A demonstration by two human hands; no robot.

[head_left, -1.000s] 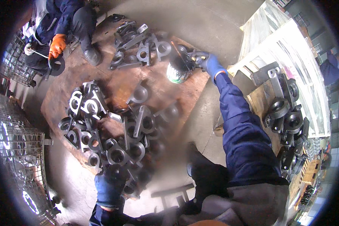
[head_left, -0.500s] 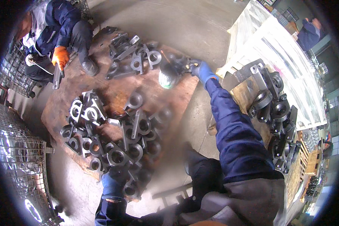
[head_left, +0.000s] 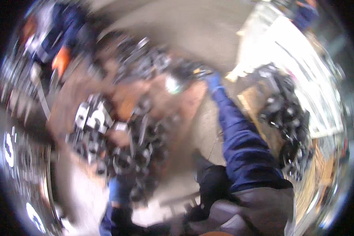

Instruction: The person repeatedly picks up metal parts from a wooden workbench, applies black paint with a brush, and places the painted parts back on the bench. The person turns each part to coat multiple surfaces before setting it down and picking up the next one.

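The view is smeared by motion. My right hand (head_left: 211,78), in a blue and dark glove, reaches far forward over the board's right edge. It closes around something dark with a yellow patch, whose kind I cannot make out. Just left of it is a bright whitish round thing (head_left: 173,84). At the near edge of the heap of dark metal parts with round holes (head_left: 124,163) is my left hand (head_left: 116,189), also in a blue glove. Its fingers are hidden or blurred against the parts.
Brown board (head_left: 181,106) lies under the parts, with another group of metal parts (head_left: 141,59) at its far side. A co-worker's orange glove (head_left: 61,61) is at far left. Wire baskets (head_left: 25,169) stand left; more parts (head_left: 283,106) lie right, beside a white stack (head_left: 299,67).
The picture has blurred as the view moved. My right hand shows slightly lower, still beside the dark thing. The co-worker's orange glove also shifted a little. My left hand stays at the heap.
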